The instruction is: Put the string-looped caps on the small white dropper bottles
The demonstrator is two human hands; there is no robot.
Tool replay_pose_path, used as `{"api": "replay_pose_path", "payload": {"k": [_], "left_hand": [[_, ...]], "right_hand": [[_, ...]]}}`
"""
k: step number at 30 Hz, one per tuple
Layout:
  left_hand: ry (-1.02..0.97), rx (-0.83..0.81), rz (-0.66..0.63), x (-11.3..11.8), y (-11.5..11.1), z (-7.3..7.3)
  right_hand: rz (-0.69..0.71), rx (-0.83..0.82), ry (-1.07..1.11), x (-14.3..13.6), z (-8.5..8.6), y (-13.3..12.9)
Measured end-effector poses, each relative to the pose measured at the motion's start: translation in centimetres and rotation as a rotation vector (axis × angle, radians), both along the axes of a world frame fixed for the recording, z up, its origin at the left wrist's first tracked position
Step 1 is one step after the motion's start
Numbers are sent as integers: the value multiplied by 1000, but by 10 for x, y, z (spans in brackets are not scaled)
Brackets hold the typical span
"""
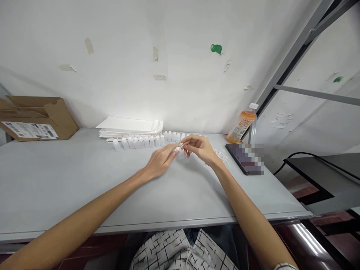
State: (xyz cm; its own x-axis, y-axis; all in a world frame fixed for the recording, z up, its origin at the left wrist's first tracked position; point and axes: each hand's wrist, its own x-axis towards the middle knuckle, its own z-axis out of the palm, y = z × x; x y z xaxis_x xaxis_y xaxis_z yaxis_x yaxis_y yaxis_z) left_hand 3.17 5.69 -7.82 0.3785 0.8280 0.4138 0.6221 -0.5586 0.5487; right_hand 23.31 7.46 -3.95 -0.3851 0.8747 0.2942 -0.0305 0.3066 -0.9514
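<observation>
Above the middle of the table, my left hand (162,160) grips a small white bottle-like piece (177,149), mostly covered by the fingers. My right hand (200,147) meets it from the right, thumb and fingertips pinched at the piece's end, where a thin white loop shows. What exactly the right fingertips hold is too small to make out. Just left of and behind my hands, several small white bottles (135,142) stand in a row. A second row of white bottles (172,136) stands further back. Beside my right wrist lies a loose pile of thin white strips (222,156).
A stack of white flat sheets or envelopes (129,125) lies against the wall. An open cardboard box (36,118) stands at the far left. On the right are an orange drink bottle (242,125) and a dark phone (244,160). The table's front edge (168,226) runs before me.
</observation>
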Motion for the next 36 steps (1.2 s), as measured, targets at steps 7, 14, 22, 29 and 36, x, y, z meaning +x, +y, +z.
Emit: {"api": "replay_pose_path", "payload": {"k": [7, 14, 22, 29, 36], "left_hand": [[0, -6, -10, 0, -1, 1], [24, -4, -11, 2, -3, 3], [24, -20, 10, 3, -6, 5], [37, -24, 5, 3, -5, 4], [31, -21, 4, 2, -6, 3]], "right_hand": [[15, 10, 17, -1, 0, 0], [16, 3, 12, -2, 1, -2], [-6, -5, 21, -3, 1, -2], [2, 3, 23, -2, 0, -1], [-9, -2, 15, -2, 1, -2]]}}
